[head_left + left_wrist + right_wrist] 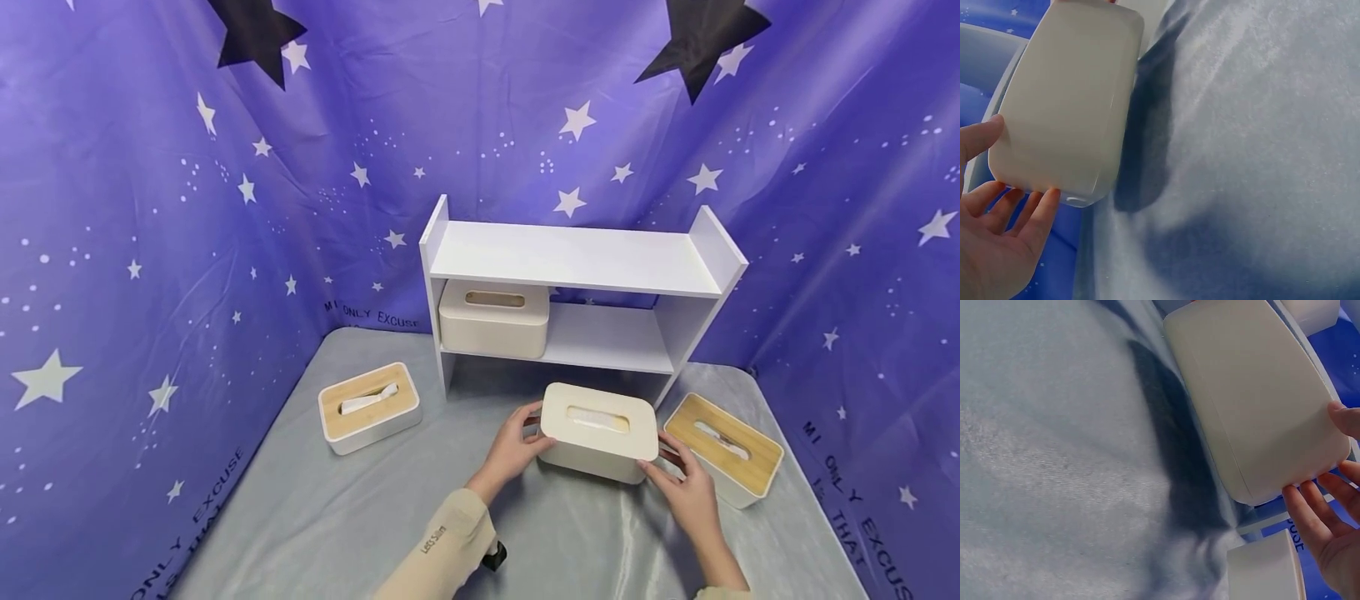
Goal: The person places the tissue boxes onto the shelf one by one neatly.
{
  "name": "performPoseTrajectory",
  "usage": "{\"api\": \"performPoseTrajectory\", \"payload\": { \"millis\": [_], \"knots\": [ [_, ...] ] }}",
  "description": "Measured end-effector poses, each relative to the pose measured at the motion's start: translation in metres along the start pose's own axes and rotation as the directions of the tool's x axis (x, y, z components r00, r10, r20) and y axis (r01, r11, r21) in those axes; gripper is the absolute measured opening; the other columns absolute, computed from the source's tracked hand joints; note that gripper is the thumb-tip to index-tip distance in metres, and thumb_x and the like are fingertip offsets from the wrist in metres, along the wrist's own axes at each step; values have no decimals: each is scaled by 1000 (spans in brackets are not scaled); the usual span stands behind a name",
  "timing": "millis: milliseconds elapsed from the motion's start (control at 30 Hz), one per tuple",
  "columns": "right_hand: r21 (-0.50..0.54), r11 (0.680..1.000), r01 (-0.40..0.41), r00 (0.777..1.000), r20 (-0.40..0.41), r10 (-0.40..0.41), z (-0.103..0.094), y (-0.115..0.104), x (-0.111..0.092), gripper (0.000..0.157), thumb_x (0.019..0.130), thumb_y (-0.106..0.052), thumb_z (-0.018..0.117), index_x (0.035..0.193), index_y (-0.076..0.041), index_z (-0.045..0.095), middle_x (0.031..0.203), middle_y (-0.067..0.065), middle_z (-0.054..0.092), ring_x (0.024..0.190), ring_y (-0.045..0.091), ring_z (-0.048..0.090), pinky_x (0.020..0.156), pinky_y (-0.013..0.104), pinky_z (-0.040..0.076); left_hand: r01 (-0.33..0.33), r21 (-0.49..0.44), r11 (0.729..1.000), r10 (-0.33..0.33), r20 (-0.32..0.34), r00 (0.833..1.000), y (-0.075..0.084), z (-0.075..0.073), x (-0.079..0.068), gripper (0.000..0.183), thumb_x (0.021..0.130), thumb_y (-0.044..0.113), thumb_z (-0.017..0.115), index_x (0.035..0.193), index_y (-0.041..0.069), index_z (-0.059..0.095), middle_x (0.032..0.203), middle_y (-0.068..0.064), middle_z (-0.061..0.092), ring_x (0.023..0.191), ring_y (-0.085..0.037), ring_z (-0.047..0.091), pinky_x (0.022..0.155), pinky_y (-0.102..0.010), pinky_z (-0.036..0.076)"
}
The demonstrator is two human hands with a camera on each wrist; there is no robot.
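Both hands hold a cream tissue box [591, 457] with an oval top slot, in front of the white shelf [611, 332]. My left hand [513, 454] grips its left end, thumb at the front edge; the left wrist view shows the fingertips [1050, 194] on the end of the box [1066, 100]. At the opposite end my right hand [688, 487] grips it, the thumb [1342, 417] against the front face. Its shadow on the cloth lies apart from it, so the box is off the table. A similar cream tissue box [493, 332] sits at the left of the middle shelf.
A white tissue box with a wooden top [369, 408] stands left of the shelf on the grey cloth [315, 525]. Another wooden-topped tissue box [726, 446] stands close beside my right hand. Starry purple curtains [480, 125] enclose the table.
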State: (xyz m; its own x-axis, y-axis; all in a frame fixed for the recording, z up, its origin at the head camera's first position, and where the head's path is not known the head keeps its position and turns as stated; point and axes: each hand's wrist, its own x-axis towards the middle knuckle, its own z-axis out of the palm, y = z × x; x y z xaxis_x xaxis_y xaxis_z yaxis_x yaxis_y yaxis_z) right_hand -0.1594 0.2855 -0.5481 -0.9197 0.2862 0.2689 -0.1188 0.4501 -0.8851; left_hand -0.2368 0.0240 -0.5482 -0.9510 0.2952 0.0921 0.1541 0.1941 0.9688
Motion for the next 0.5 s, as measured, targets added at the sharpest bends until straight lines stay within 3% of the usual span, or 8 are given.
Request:
{"api": "performPoseTrajectory", "payload": {
  "millis": [200,500],
  "knots": [
    [7,1000,19,1000,-6,-19,-4,1,1,59,79,-8,75,132,-4,52,130,14,55,98,-12,52,74,4,50,-19,-13,1000,19,-7,1000,6,1,-1,61,81,11,74,136,9,48,133,-12,49,121,-34,50,88,-23,54],
    [11,1000,12,1000,-21,-12,-9,-10,0,58,79,-7,75,131,1,51,128,19,55,98,-12,53,73,5,51,-38,2,999,38,-6,999,18,-2,-4,62,80,14,75,136,10,48,134,-11,49,121,-32,51,86,-22,54]
  ]
}}
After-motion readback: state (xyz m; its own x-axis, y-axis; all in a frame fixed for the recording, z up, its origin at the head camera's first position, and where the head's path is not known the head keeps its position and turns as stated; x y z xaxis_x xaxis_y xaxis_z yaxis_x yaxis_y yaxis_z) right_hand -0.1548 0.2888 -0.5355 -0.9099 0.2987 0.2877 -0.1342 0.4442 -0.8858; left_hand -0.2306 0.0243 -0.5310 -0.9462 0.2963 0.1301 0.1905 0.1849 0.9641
